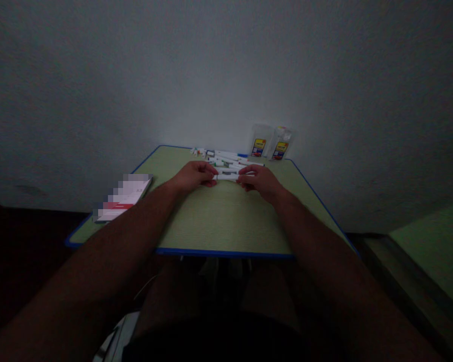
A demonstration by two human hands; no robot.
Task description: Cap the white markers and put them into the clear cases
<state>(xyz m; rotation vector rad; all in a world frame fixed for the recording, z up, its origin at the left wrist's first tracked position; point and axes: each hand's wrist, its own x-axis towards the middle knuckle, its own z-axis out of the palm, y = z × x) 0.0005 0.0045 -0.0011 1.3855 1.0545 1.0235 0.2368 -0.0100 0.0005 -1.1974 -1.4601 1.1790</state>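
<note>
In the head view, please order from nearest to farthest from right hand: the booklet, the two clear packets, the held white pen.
1. White pen: held in the right hand.
2. Left packet and right packet: behind the hand, near the wall; too close to call between them.
3. Booklet: at the table's left edge.

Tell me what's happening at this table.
A person's left hand and right hand hold a white marker level between them, one at each end. More markers lie just beyond, near the wall. Two clear bags stand at the back of the table, and a booklet lies by its left edge.
</note>
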